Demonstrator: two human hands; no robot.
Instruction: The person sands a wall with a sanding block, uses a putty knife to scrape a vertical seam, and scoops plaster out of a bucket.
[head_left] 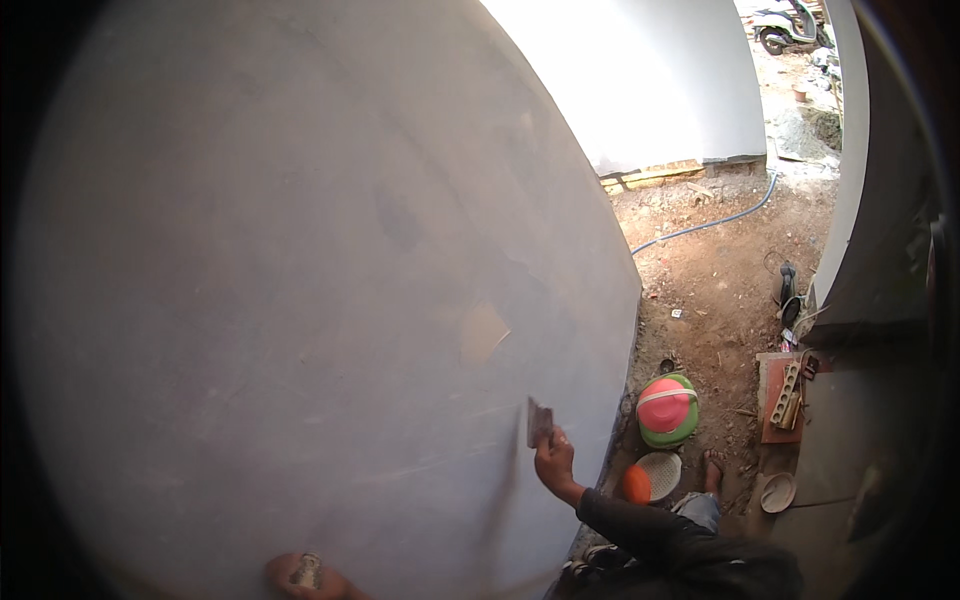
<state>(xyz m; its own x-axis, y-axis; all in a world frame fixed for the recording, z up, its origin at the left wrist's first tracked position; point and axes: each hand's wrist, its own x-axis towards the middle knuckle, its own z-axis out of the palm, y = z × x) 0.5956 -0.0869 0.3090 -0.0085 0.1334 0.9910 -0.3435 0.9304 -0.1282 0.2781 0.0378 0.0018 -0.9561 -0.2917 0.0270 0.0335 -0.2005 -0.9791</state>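
A broad grey wall (300,300) fills most of the left and middle of the head view. My right hand (556,462) is closed around a putty knife (541,422), its flat blade pointing up. The blade is at or very close to the wall; which of the two I cannot tell. A pale tan patch (484,332) shows on the wall above and left of the blade. At the lower edge my left hand (335,584) is partly cut off. A small pale, rough-looking piece (306,572) shows at its fingers, and I cannot make out what it is.
Beside the wall's foot stand a pink-and-green tub (667,410), a white round basket (662,474) and an orange container (637,485). My foot (712,470) is on the dirt floor (710,270). Farther right are a power strip (786,395) and a pale bowl (778,492). A blue hose (715,222) crosses the ground.
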